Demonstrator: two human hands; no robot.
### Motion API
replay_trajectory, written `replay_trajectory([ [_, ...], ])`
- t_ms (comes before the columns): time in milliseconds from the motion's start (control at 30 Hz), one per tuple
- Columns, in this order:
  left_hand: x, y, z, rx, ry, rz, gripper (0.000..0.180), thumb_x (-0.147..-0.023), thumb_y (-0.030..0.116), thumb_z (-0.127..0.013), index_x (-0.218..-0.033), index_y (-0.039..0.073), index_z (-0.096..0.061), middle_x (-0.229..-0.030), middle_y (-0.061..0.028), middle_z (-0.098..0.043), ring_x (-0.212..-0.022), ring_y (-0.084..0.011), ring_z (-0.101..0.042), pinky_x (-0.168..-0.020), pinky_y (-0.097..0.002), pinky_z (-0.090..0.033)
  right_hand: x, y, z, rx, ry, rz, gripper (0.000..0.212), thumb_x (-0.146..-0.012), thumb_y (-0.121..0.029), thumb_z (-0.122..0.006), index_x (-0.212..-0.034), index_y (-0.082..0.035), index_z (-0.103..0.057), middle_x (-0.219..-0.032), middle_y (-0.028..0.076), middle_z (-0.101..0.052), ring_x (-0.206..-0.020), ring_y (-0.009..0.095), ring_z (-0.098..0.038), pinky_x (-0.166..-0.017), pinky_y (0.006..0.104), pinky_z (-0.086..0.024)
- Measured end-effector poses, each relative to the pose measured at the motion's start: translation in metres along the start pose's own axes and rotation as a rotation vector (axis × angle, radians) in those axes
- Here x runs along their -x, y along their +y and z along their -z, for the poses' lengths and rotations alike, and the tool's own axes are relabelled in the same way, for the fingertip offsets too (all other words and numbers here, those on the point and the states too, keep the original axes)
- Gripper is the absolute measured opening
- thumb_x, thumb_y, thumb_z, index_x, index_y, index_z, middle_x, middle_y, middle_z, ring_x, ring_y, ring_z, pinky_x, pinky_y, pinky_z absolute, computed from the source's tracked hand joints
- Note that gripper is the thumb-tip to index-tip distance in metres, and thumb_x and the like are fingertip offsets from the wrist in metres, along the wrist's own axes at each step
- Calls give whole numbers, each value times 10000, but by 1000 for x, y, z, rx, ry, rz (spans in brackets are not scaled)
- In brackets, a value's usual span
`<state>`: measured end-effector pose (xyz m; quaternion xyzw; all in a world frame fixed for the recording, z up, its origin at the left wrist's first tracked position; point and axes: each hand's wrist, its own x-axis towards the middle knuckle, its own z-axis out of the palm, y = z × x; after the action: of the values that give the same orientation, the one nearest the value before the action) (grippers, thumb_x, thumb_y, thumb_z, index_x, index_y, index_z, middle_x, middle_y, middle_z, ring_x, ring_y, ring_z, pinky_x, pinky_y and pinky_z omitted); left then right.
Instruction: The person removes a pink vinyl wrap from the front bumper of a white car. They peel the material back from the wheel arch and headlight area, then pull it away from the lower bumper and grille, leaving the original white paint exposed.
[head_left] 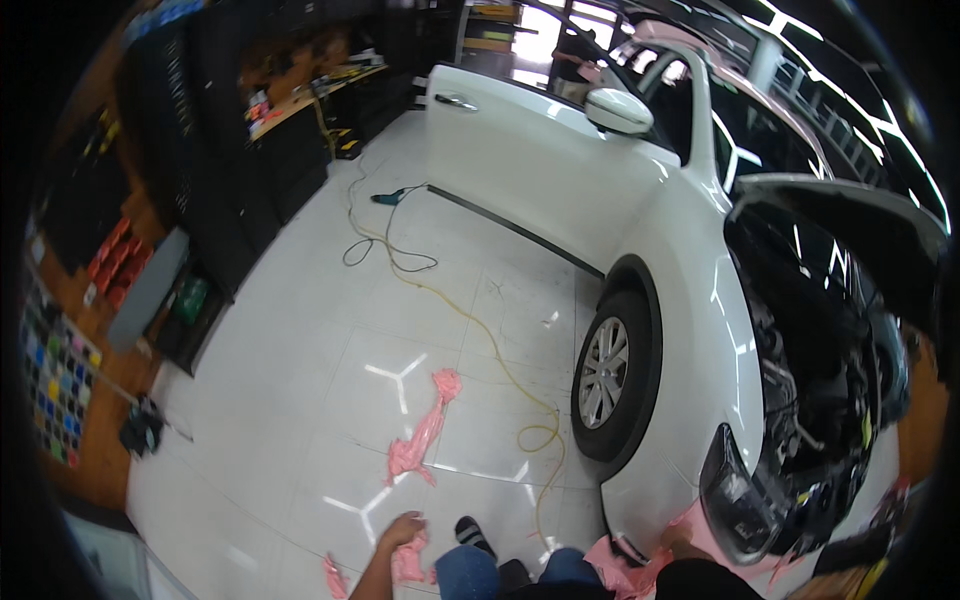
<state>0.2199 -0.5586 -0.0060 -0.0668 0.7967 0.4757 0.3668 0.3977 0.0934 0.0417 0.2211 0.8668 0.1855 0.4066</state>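
I am low beside the front corner of a white car [690, 400]. My left hand [404, 530] is out to the left, its fingers curled at the top of a crumpled piece of pink film [410, 562] by the floor. My right hand [676, 538] is at the lower fender, just left of the headlight [740, 495]. Glossy pink film [625, 575] spreads around it along the car's lower edge. The right hand's fingers are mostly hidden, so its grip does not show.
A twisted strip of pink film [420, 440] lies on the white tiled floor. A yellow hose [485, 335] winds toward the front wheel [610, 370]. A teal corded tool [387, 198] lies farther off. The car door [530, 150] and hood [850, 210] stand open. Dark cabinets [215, 150] line the left.
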Motion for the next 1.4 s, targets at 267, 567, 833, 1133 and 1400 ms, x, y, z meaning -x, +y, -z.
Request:
replay_trajectory([
  [267,56,29,128,41,-7,241,392,-863,355,-550,-1112,52,-551,-971,-91,-634,-806,-190,-596,-671,-305,-452,-45,-47,7,-870,142,-603,369,-857,-288,-445,-1159,-105,-553,-1185,130,-534,-1081,294,-523,-875,416,-427],
  [567,-6,227,-81,-315,-523,23,353,-899,290,-536,-1047,-29,-567,-954,-77,-620,-864,-143,-583,-737,-238,-443,48,-56,38,-1184,403,-420,287,-810,-266,-560,-920,-2,-580,-987,162,-577,-876,320,-573,-756,407,-470],
  [833,17,325,-272,-550,-726,-94,361,-902,253,-531,-1100,-48,-532,-1052,-131,-611,-969,-186,-591,-834,-269,-450,63,-30,-67,-1957,709,-978,235,-826,-231,-523,-878,-6,-570,-908,185,-583,-878,370,-553,-758,421,-454],
  [1133,96,326,-473,-543,-1039,-59,308,-916,184,-502,-1095,-66,-508,-1044,-185,-600,-970,-255,-600,-872,-349,-470,-51,-66,-150,-3336,410,-973,250,-843,-242,-464,-813,-31,-593,-753,100,-594,-598,205,-576,-529,353,-475],
  [1400,62,300,-567,-656,-595,-136,220,-893,170,-500,-929,-44,-536,-817,-120,-598,-715,-190,-605,-626,-286,-503,-30,-51,-155,-3384,174,-605,186,-773,-175,-539,-772,4,-591,-692,69,-551,-594,165,-517,-484,337,-415],
])
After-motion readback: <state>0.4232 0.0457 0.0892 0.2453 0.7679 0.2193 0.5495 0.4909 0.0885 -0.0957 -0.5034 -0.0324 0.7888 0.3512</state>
